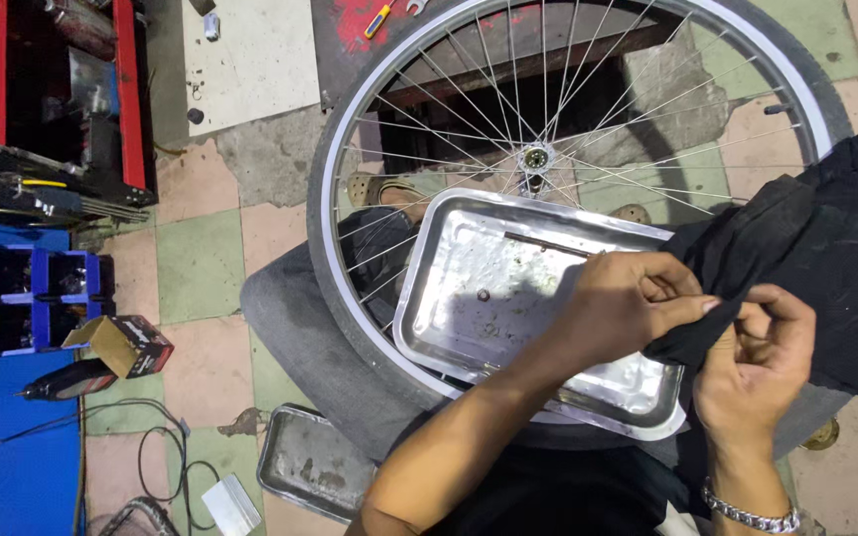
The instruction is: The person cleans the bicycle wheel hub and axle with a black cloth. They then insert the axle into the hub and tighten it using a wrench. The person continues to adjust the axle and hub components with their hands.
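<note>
tiled workshop floor (pixel 201 268) under a spoked bicycle wheel (pixel 369 149) across the person's lap; left grip (pixel 628 303) and right grip (pixel 757 357) both pinch a black cloth (pixel 826 248), just above a metal tray (pixel 508 288) resting on the wheel.

A black cloth (pixel 826 248) on the right. A silver metal tray (pixel 469 268) with brown specks. A black tyre with a silver rim (pixel 335 149). Blue bins (pixel 12 298) on the far left. A red frame (pixel 126 89). The floor (pixel 201 258) is checkered in pale pink and green tiles.
</note>
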